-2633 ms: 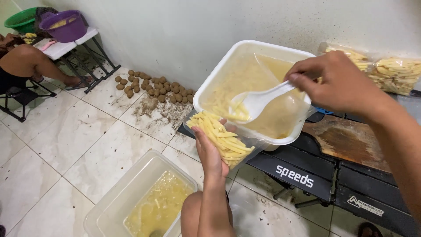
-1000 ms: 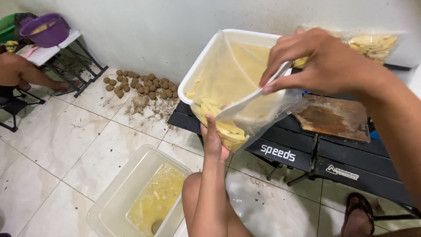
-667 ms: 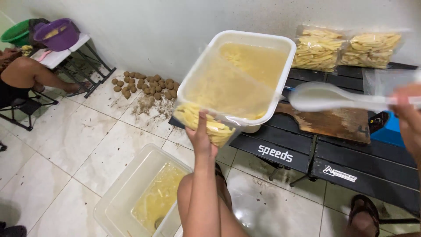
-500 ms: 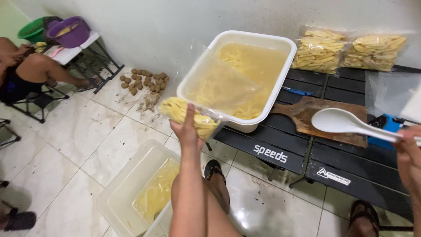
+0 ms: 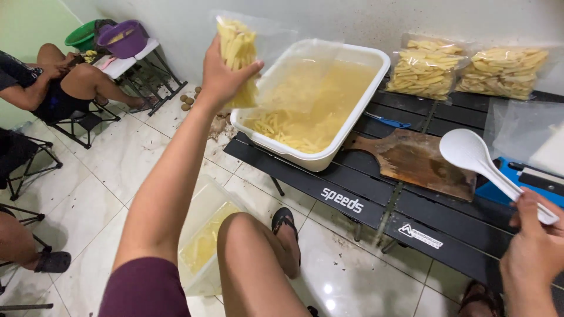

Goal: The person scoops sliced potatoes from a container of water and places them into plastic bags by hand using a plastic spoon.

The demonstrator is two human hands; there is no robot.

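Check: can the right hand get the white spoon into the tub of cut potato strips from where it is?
Probably yes. The right hand holds the white spoon beside the open tub; only the low wooden board lies between, and the left hand holds its bag at the far side.

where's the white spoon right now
In the head view the white spoon is at far right, held by the right hand over the black table.

I see a low black folding table (image 5: 376, 199) on the tiled floor (image 5: 106, 194). On it, at ten o'clock, sits a white tub (image 5: 311, 155); at centre a wooden board (image 5: 414, 161); at twelve to one o'clock two bags of cut potato sticks (image 5: 464, 70); at three o'clock a blue device (image 5: 529, 179).
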